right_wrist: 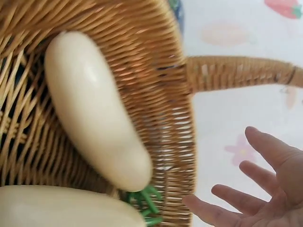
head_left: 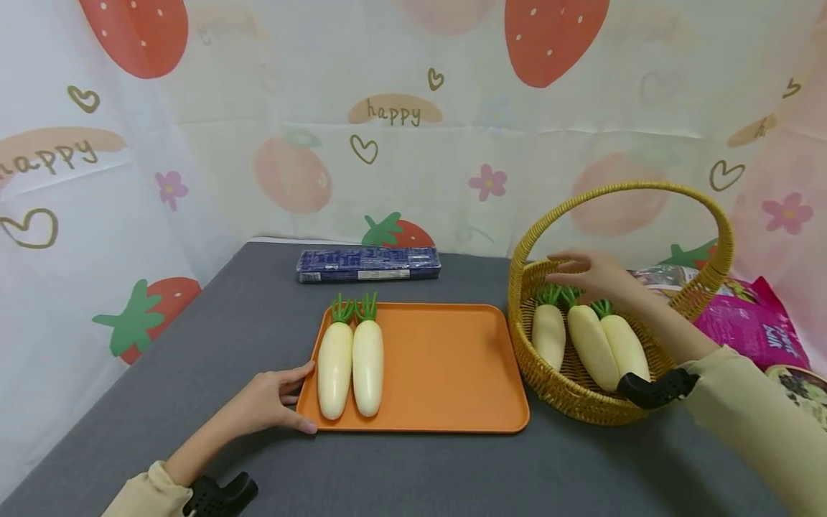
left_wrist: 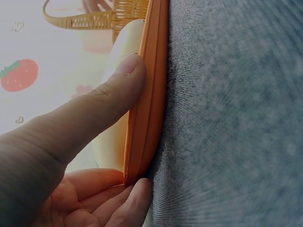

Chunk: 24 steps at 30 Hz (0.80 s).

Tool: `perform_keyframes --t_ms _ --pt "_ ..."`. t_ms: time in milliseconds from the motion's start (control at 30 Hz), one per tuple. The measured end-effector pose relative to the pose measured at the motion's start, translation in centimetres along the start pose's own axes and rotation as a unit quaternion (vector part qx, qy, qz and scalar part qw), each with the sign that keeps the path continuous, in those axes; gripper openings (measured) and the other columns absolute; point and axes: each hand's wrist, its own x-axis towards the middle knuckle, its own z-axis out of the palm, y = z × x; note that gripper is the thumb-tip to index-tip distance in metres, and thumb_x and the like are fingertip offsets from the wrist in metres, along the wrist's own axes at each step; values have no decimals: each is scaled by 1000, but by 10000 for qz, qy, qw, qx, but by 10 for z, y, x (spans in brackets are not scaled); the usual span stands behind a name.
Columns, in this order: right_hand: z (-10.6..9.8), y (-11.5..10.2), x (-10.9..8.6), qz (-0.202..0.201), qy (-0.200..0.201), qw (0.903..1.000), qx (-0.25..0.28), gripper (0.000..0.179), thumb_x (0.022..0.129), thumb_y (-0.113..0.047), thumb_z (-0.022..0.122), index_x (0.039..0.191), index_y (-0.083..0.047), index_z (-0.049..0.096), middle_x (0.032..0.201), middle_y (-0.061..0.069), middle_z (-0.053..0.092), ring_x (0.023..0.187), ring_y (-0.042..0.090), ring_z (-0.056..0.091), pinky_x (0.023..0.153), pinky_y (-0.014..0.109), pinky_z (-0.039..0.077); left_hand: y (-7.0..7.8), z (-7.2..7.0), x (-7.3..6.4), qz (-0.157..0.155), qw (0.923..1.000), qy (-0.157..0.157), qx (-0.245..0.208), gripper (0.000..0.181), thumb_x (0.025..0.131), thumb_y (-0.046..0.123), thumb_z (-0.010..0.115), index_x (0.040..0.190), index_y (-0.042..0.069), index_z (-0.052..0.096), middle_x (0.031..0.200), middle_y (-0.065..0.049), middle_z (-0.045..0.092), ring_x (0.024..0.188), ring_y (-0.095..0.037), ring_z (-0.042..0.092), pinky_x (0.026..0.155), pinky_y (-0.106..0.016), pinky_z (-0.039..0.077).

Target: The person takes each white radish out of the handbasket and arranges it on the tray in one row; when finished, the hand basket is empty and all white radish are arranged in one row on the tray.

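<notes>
My left hand [head_left: 268, 402] grips the near left corner of an orange tray [head_left: 446, 366]; in the left wrist view its thumb [left_wrist: 113, 85] lies along the rim. Two white radishes with green tops, one outer [head_left: 334, 370] and one inner [head_left: 367, 368], lie side by side at the tray's left end. Over a yellow wicker basket [head_left: 549, 391], under its arched handle, my right hand [head_left: 597, 276] hangs with fingers spread and holds nothing. Inside the basket are three more white radishes, the leftmost [head_left: 549, 336] a little apart from the other two. Green tops point toward the hand.
Behind the tray lies a blue-wrapped flat package [head_left: 368, 264]. Pink snack bags [head_left: 752, 323] sit right of the basket, with a round patterned container [head_left: 801, 388] nearer. The basket's tall handle [head_left: 623, 188] arches over its opening. A printed curtain hangs behind the grey table [head_left: 413, 474].
</notes>
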Motion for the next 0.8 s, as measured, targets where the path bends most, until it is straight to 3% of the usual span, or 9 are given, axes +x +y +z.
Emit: perform_keyframes --t_ms 200,567,800 --pt "9 14 11 161 -255 9994 146 65 87 -26 60 136 4 31 130 35 32 114 47 36 71 44 52 0 0 -1 -10 10000 17 17 100 63 33 81 135 -11 27 132 -30 31 107 -32 51 82 -32 47" --pt "14 23 17 712 -1200 9902 10 68 87 -25 60 137 8 26 124 34 37 105 42 46 68 40 52 1 1 -2 19 10000 -17 -42 99 64 32 80 135 -11 26 132 -30 31 107 -32 51 82 -32 47" --pt "18 24 21 894 -1520 9841 -193 69 87 -26 60 137 8 26 133 34 24 108 39 44 69 39 52 1 0 -1 104 9999 11 6 99 64 31 80 134 -12 26 132 -31 31 108 -33 50 82 -32 47"
